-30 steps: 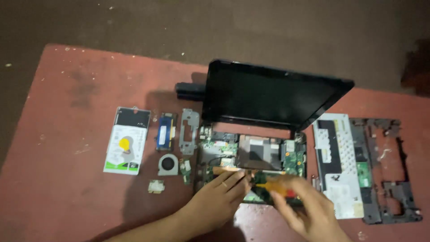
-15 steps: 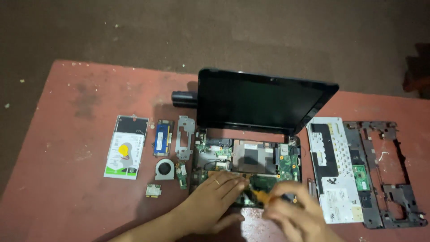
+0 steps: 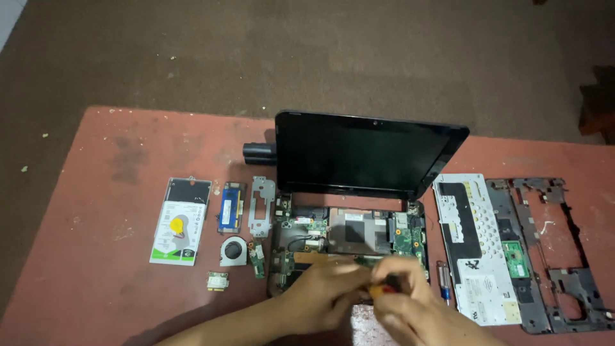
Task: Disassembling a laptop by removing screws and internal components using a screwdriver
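An opened small laptop [image 3: 349,240] sits on a reddish table [image 3: 96,282], its black screen [image 3: 365,154] upright and its circuit board exposed. My left hand [image 3: 323,291] rests on the front edge of the laptop base, fingers curled. My right hand [image 3: 410,307] is just to its right, closed around a screwdriver with an orange and black handle [image 3: 378,289]. The two hands touch over the front of the board. The screwdriver's tip is hidden by my fingers.
Left of the laptop lie a hard drive [image 3: 180,221], a memory stick [image 3: 231,207], a metal bracket [image 3: 261,205], a fan [image 3: 233,250] and small boards. A battery [image 3: 259,153] lies behind. At the right are the keyboard [image 3: 477,247], a black frame [image 3: 551,253] and a small screwdriver [image 3: 444,279].
The view has tilted, so everything sits lower in the frame. My hands have drawn together over the front of the laptop, with the right hand now against the left.
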